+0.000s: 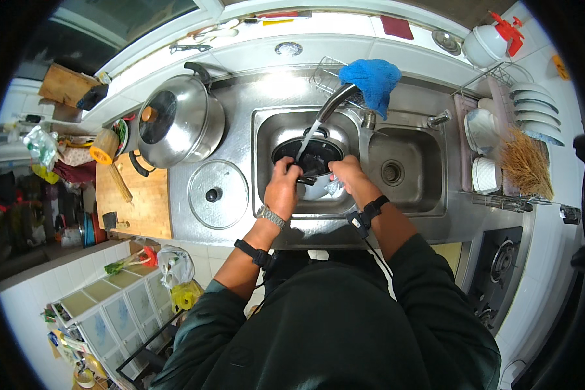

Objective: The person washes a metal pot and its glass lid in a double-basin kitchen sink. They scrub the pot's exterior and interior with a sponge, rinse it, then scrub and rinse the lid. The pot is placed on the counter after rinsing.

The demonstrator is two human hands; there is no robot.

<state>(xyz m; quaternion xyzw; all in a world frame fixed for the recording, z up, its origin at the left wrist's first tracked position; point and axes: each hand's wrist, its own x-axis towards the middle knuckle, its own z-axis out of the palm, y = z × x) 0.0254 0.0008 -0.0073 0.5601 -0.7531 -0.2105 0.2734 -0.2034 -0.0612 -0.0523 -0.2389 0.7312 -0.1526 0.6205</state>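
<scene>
A pot (pixel 314 191) with a dark inside and pale outer wall sits tilted in the left basin of a steel double sink (pixel 306 215). From the curved faucet (pixel 335 103) a stream of water (pixel 309 137) runs into it. My left hand (pixel 282 187) grips the near left rim, close to a black handle (pixel 306 180). At the right rim, my right hand (pixel 349 173) holds a crumpled whitish wad (pixel 334 186) against the outer wall; its material is unclear. A blue cloth (pixel 373 83) hangs over the faucet.
Left of the sink lie a glass lid (pixel 218 178), a large steel pot (pixel 204 126) and a wooden board (pixel 144 195) with a cleaver (pixel 110 220). To the right stand a dish rack (pixel 463 146) with bowls and a gas stove (pixel 492 278).
</scene>
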